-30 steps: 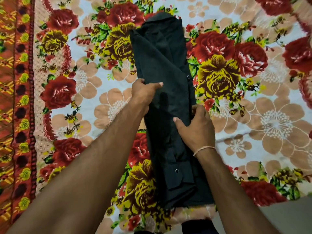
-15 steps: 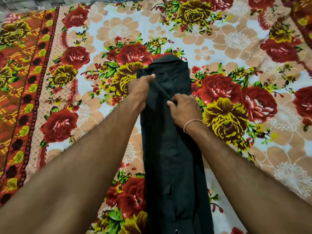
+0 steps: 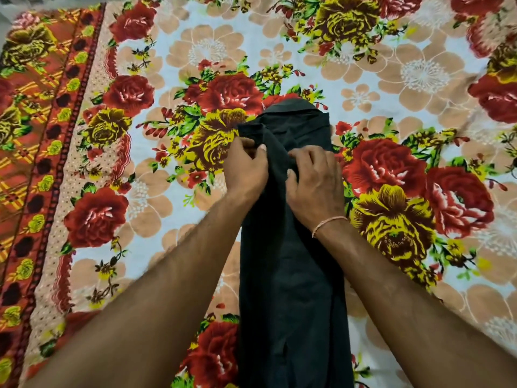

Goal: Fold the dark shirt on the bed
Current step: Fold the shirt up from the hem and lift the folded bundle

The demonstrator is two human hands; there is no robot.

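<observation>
The dark shirt (image 3: 291,289) lies on the bed as a long narrow strip, running from the bottom edge up to its collar end near the middle of the view. My left hand (image 3: 246,170) pinches the shirt's left edge near the far end, thumb on top of the cloth. My right hand (image 3: 314,183) grips the fabric just right of it, fingers curled into a raised fold. Both forearms reach in from below and cover part of the strip's sides.
A flowered bedsheet (image 3: 405,79) with red and yellow roses covers the bed all around the shirt. Its orange patterned border (image 3: 36,141) runs down the left side.
Both hands have moved up the shirt from its middle to the far collar end. The view has tilted forward, so the near end of the shirt has gone out of frame.
</observation>
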